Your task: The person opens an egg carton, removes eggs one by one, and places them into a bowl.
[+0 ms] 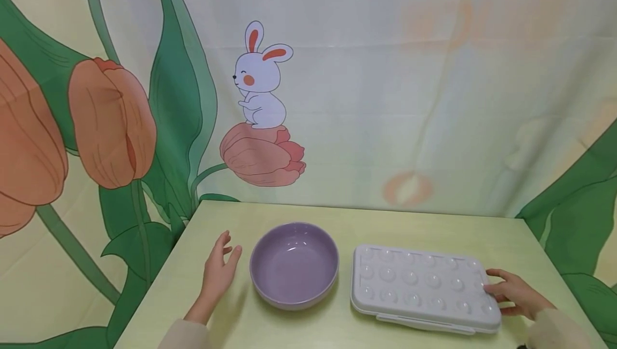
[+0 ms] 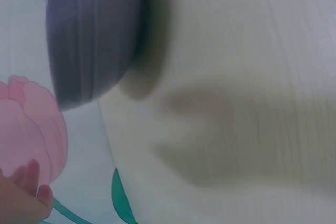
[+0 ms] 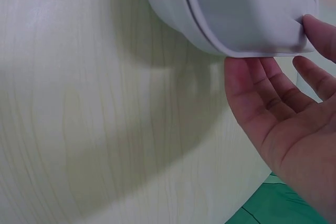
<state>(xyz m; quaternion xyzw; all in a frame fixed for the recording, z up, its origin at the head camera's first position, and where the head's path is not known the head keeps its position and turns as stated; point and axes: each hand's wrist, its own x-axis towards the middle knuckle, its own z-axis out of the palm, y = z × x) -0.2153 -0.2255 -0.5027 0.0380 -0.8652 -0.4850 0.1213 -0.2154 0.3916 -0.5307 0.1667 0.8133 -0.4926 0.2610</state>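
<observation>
A purple bowl [image 1: 294,264] stands upright on the table, left of a white lidded egg box [image 1: 424,288]. Rows of round bumps cover the box's closed lid, and a long clasp runs along its near side. At the box's right end my right hand [image 1: 517,294] grips the edge; the right wrist view shows fingertips at the rim of the egg box [image 3: 247,14] and one digit higher on its wall. My left hand [image 1: 220,268] hovers apart from the bowl on its left, fingers relaxed, holding nothing. Only the bowl's outer side [image 2: 89,35] shows in the left wrist view.
The pale wood-grain table [image 1: 299,327] ends at a back edge against a hanging cloth [image 1: 347,97] printed with tulips and a white rabbit. More of the cloth hangs past the left and right table edges.
</observation>
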